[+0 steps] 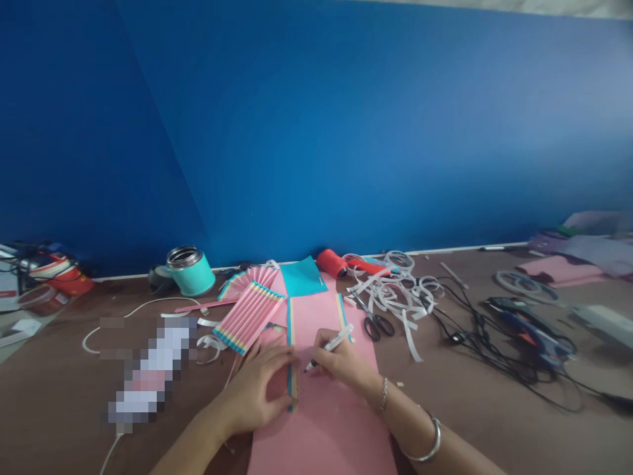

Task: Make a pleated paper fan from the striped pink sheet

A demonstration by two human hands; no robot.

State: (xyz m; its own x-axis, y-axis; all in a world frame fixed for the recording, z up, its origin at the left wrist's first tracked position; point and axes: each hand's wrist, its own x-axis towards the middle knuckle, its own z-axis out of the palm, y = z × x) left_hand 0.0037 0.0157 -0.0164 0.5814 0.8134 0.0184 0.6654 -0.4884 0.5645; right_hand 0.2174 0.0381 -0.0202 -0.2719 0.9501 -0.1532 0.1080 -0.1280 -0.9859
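My right hand [341, 359] grips a white marker [339, 338], its dark tip down at the pink paper sheet [321, 435]. Flat on the left side of that sheet rests my left hand [260, 389], thumb and fingers spread across a narrow teal-and-yellow strip [291, 330]. A similar strip [341, 310] runs along the right side, partly behind the marker. Beyond the hands lies a teal paper piece [302, 277]. Left of it are a pleated pink paper panel [250, 316] with teal-and-yellow ends and a fanned pleated piece [250, 280].
Black-handled scissors [378, 325] lie right of the sheet, beside tangled white paper strips [390, 290] and a red thread spool [331, 263]. A teal container [192, 270] stands back left, near a blurred-out object [153, 369]. Black cables [484, 349] and a blue tool [537, 340] spread rightward.
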